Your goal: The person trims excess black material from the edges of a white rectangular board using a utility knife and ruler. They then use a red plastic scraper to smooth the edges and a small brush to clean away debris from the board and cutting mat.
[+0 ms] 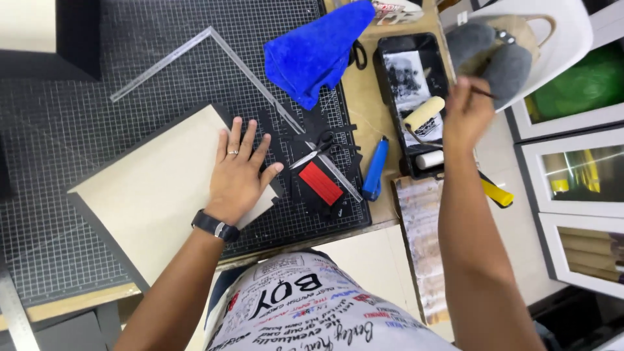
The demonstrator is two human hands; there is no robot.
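Two hands | left hand fingers spread (flat) on cream board | right hand — fingers pinch thin brush

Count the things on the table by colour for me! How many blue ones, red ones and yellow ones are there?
Blue: 2, the blue cloth and the blue knife
Red: 1, the red block
Yellow: 1, the yellow handle beside the tray
Total: 4
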